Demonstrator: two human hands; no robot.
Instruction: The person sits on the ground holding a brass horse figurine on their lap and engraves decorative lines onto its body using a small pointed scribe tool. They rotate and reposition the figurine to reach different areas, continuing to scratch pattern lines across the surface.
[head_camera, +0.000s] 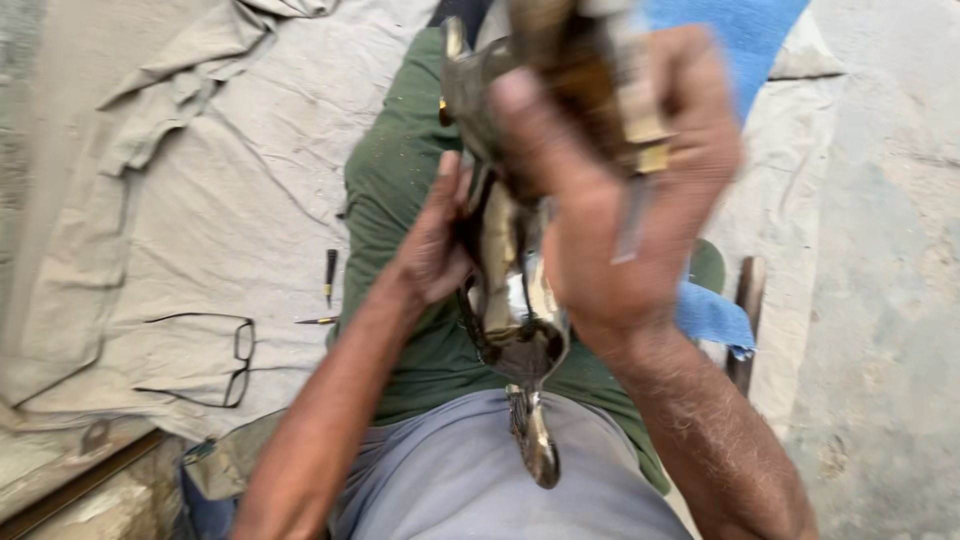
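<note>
Both hands grip a shiny, tarnished brass metal figure (515, 300): left hand (435, 245) clasps its side, right hand (610, 190) clenches its top above the grey cloth (200, 200).

This is looking like a small workshop where a person is sitting and working low on the floor. A big dusty cloth (200, 190) is lying spread out over the ground. Two small pointed hand tools (330, 277) are lying on the cloth, and a pair of glasses (215, 360) is resting near them. A bare, rough concrete floor (890, 250) is showing on one side. A shiny metal piece (515, 300) is being held over the lap.
</note>
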